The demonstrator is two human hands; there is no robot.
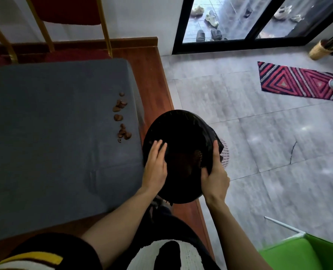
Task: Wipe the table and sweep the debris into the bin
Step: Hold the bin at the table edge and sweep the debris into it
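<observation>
Two hands are on the bin (181,133), one on each side. The left hand (155,168) lies flat and open on the near left part of the rim, fingers (157,148) spread over the black bag, pressing more than gripping. The right hand (215,178) is closed around the right edge, pinching the bag and the rim together, thumb (216,151) pointing up along the side.

The bin is round and lined with a black bag (206,129). A bit of white and red mesh wall (225,152) shows past the bag on the right, so it looks like a light basket, easy to move with two hands. The bag is thin, soft and smooth. It could slip or pull off, so the best place to hold is the hard rim under the bag, not the loose plastic alone. Something brownish sits deep inside, but it is too dark to tell what.

The bin is held just beside the right edge of the surface (54,133), which has a gray cloth on it. I cannot tell if the bin rests on anything. The debris (120,117) is a row of small brown bits near that same edge, close to the bin but not touching it. They look small, dry and light, so they should slide easily and may scatter if pushed hard. The mouth of the bin needs to sit right under the edge to catch them.

Past the bin is gray tile floor (259,143) with a striped red mat (294,82) far off.
</observation>
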